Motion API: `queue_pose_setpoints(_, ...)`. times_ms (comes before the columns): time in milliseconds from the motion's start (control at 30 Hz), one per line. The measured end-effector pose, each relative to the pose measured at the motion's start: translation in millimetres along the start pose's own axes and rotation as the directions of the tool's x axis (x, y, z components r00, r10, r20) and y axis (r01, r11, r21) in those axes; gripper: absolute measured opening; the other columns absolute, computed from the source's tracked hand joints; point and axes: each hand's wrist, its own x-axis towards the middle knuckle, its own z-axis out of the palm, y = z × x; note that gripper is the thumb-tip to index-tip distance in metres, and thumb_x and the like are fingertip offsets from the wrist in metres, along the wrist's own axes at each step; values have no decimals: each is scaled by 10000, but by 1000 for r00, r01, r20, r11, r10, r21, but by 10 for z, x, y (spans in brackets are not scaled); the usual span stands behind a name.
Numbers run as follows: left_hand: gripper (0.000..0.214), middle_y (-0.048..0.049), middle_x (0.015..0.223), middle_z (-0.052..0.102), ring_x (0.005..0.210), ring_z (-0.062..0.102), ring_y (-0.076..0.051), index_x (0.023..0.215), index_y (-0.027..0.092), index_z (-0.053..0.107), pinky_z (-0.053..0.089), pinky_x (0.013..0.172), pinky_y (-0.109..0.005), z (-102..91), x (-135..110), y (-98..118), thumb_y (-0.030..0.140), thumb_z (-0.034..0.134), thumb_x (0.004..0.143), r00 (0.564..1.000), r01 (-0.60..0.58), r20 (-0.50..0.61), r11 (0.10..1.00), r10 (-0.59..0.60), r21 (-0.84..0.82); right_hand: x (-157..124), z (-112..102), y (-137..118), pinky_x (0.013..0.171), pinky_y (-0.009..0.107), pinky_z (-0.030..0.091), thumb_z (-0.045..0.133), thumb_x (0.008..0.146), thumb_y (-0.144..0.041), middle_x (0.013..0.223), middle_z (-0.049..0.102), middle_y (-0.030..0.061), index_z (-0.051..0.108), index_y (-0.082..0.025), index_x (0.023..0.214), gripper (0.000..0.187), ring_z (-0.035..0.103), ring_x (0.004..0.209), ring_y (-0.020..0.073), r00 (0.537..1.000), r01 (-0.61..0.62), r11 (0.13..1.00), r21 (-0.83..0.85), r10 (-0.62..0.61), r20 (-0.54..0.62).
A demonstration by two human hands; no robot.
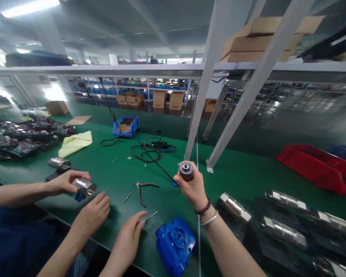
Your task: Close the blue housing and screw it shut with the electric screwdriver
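My right hand [193, 189] is closed around a dark cylindrical tool [186, 171] with a round metal end, held upright above the green mat [248, 177]. A black cable [150, 153] runs from the tool to a coil farther back. My left hand [130, 231] lies open and flat on the mat, its fingertips next to a thin metal pin [151, 216]. A blue plastic housing [174, 244] lies just right of that hand, and pliers [143, 189] lie beyond it.
A co-worker at the left holds a shiny metal cylinder [84, 187] in one hand, the other hand [92, 214] resting beside it. More metal cylinders [235, 206] lie at the right by a red bin [317, 165]. A blue bin [126, 125], a yellow cloth [75, 143] and slanted frame posts [200, 100] stand farther back.
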Motion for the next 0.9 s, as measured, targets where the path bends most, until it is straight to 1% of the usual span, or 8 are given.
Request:
queue_pose_setpoints(67,374,-84,837,657,815,618,-193,908,156,669,509,771,-314,-18,60,257,398,395,827,997,77,8,991,-76,-108,-8,-17,-29,562,270,378,523,725,-628,660,535,5,529,-175,790,458,484,592,131,1000,12,1000,2,-12,-8)
queue_pose_setpoints(133,380,-94,851,658,823,605,-215,870,157,683,496,787,-337,-134,143,512,436,435,800,993,112,-8,969,-117,-222,-12,-36,-72,547,270,348,421,761,-665,629,514,3,511,-174,727,500,464,574,127,1000,8,1000,10,-8,-6)
queue_pose_setpoints(233,343,-86,867,660,853,588,-223,840,171,690,481,784,-325,-334,260,828,439,487,770,991,88,-70,955,-112,-283,-5,-63,-144,568,269,352,416,816,-557,639,515,0,501,-177,724,401,474,600,126,999,-33,999,43,34,-15)
queue_pose_setpoints(333,337,-66,810,645,765,574,-180,870,156,691,478,695,-263,-414,364,1035,430,530,756,983,68,-140,946,-117,-317,18,-97,-186,590,276,370,418,828,-467,655,509,-3,497,-179,737,312,479,615,127,998,-57,993,103,59,-22)
queue_pose_setpoints(433,317,-40,722,628,641,552,-128,849,137,687,458,580,-204,-380,468,1164,405,624,693,959,65,-219,895,-178,-442,39,-144,-187,592,287,382,417,812,-453,672,507,1,506,-178,749,296,482,626,137,996,-79,980,183,85,-23)
queue_pose_setpoints(600,259,-1,609,610,578,557,-83,747,131,666,451,550,-146,-264,595,1317,311,747,579,924,43,-250,727,-290,-685,51,-229,-146,583,294,389,434,794,-472,668,507,-2,527,-180,773,307,479,614,140,988,-101,955,281,128,-83)
queue_pose_setpoints(767,234,8,638,603,583,543,-54,751,135,678,433,543,-110,-175,683,1414,298,761,605,938,-46,-258,653,-232,-756,75,-270,-81,583,298,386,436,804,-480,668,513,1,521,-180,757,316,479,606,140,984,-128,943,309,159,-78)
queue_pose_setpoints(900,257,10,676,592,615,546,-56,765,137,671,445,574,-114,-140,770,1474,348,749,642,944,-124,-294,663,-151,-738,69,-264,-75,581,296,377,412,810,-490,669,508,-3,502,-188,785,316,472,614,142,985,-133,942,307,159,-60)
